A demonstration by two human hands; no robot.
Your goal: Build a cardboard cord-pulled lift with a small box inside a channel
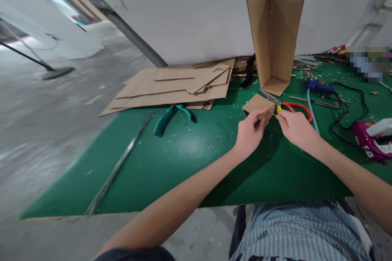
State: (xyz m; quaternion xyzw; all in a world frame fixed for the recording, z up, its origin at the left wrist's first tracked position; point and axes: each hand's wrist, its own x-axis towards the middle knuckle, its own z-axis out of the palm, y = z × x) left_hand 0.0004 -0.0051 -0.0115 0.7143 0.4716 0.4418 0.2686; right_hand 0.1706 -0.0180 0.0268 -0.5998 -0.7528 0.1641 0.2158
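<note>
My left hand [251,132] is closed on a small folded piece of cardboard [260,102], steadying it above the table. My right hand [296,128] pinches a thin, pointed-looking object [272,114] whose tip meets the cardboard's right side; its kind is too small to tell. Just beyond the right hand lies a pair of scissors [298,107] with orange-red handles, blades toward the cardboard. Something yellow [279,109] shows between the right fingers and the scissors. Behind the small piece stands a tall, open-sided cardboard form [275,36].
Flat cardboard sheets [171,85] are stacked at the back left of the green table [190,159]. Teal-handled pliers [171,119] and a bundle of thin wires or strips [119,165] lie left. A blue glue gun [320,87], its black cord, and a magenta device [373,140] sit right.
</note>
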